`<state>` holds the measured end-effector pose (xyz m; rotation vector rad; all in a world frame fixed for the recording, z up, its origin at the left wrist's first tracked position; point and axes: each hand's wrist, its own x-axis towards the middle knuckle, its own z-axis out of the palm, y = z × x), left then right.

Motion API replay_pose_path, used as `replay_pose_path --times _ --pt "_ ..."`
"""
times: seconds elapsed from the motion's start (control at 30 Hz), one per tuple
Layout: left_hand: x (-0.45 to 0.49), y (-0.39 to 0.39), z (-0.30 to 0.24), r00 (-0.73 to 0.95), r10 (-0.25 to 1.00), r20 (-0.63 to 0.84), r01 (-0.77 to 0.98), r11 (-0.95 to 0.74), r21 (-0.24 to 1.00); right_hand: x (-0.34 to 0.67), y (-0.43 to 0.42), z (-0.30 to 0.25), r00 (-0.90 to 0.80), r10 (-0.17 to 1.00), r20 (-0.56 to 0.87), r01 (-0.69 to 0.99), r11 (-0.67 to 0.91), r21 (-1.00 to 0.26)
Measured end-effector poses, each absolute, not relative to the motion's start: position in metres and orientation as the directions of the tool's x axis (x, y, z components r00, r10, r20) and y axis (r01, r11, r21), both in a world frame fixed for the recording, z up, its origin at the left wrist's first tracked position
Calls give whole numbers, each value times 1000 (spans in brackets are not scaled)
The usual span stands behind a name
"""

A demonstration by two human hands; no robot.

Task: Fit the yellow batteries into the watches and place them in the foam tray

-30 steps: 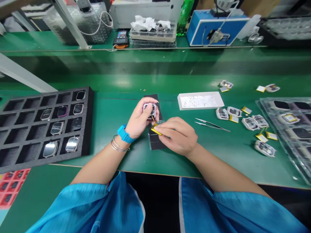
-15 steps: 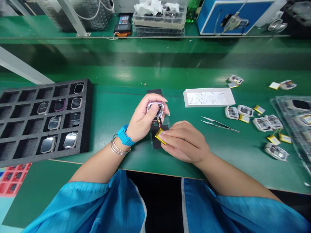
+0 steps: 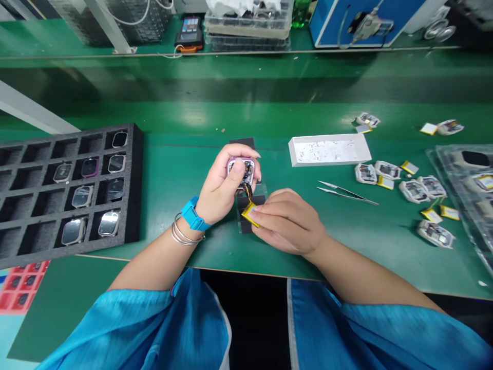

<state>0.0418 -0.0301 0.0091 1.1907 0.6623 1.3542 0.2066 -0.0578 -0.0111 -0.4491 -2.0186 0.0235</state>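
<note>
My left hand (image 3: 225, 180) is closed around an opened smartwatch case (image 3: 248, 168) with a purple rim, its circuitry facing up and my thumb lying across it. Thin wires (image 3: 248, 191) run from the case down to a small yellow battery (image 3: 250, 214). The fingertips of my right hand (image 3: 288, 221) pinch that battery by its right side. Below both hands, a dark strip (image 3: 245, 224) lies on the green bench. Tweezers (image 3: 346, 193) rest to the right of my right hand, touching nothing I hold.
A black foam tray (image 3: 133, 205) with several smartwatches stands at left. A shallow white box (image 3: 329, 150) sits behind the tweezers. Several open watch cases (image 3: 414, 190) with yellow batteries lie at right, beside clear plastic trays (image 3: 442, 159). A shelf (image 3: 154, 59) runs along the back.
The view has shifted slightly. Both hands keep their grips on the watch case and the battery, and the battery stays just below the case.
</note>
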Motion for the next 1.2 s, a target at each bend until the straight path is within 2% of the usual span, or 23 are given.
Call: replay_pose_path --times 0.63,0.87,0.97,1.13,1.2 --pt "39 -34 6 93 964 250 -401 -194 895 205 -58 -11 -378 336 863 305 925 -227" --pt "38 -29 6 132 950 283 -350 -222 910 206 -58 -8 -362 342 867 306 922 -236" --pt "40 -25 5 199 961 191 -350 -113 930 206 -57 0 -291 391 873 328 898 -293" --pt "51 -31 3 266 958 -109 -275 184 944 210 -51 11 -178 498 849 391 827 -403" --pt "56 -34 2 278 944 -179 -274 256 927 211 -49 12 -157 548 821 411 793 -451"
